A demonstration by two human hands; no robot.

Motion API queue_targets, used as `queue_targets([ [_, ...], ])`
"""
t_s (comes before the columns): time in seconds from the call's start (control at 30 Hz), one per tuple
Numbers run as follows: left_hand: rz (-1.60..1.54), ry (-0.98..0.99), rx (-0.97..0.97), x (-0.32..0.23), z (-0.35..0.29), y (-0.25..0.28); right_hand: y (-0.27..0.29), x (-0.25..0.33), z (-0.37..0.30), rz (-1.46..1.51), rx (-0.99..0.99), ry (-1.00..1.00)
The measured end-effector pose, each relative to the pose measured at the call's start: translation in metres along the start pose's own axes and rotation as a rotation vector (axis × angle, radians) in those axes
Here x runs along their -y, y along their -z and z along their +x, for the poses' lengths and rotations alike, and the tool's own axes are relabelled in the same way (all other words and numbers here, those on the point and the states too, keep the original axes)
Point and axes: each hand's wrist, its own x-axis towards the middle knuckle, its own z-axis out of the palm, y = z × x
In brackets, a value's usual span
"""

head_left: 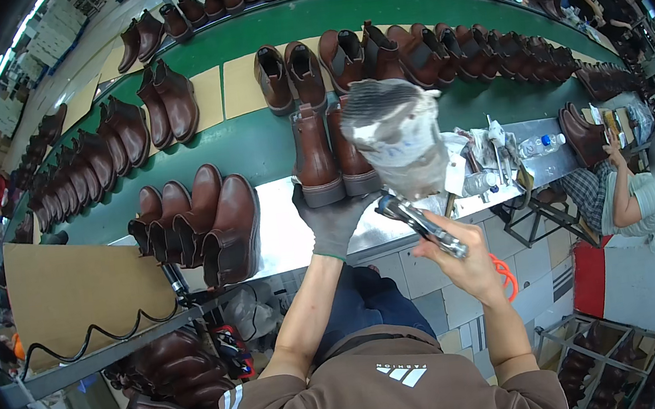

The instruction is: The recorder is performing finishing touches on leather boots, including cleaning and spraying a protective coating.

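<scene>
My left hand (pixel 333 224), in a grey glove, spreads across the heels of a pair of brown ankle boots (pixel 314 153) and grips them from below. The boots stand side by side with their heels toward me, at the bench's near edge. Bare fingers of my right hand (pixel 467 257) wrap round a silver metal spray gun (pixel 425 228), its dark end pointing toward the boots. An orange coiled hose (pixel 505 277) hangs behind my right wrist. A stained, plastic-wrapped container (pixel 396 136) stands just right of the boots and partly hides the right one.
Several brown boots (pixel 221 225) stand on the metal bench top (pixel 287 237) at left. Long boot rows line the green conveyor (pixel 248 145). Bottles (pixel 543 145) and tools lie at right, where a co-worker (pixel 645 188) sits. A cardboard sheet (pixel 84 301) stands at left.
</scene>
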Motion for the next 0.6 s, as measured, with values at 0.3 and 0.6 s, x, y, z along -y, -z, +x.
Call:
queue_targets([
  [0.3,-0.034,0.068,0.214,-0.010,0.003,0.025,-0.014,0.005,0.021,-0.043,-0.074,0.234],
  [0.6,0.111,0.020,0.054,-0.003,-0.008,0.012,-0.040,-0.017,0.060,0.150,-0.208,0.221],
])
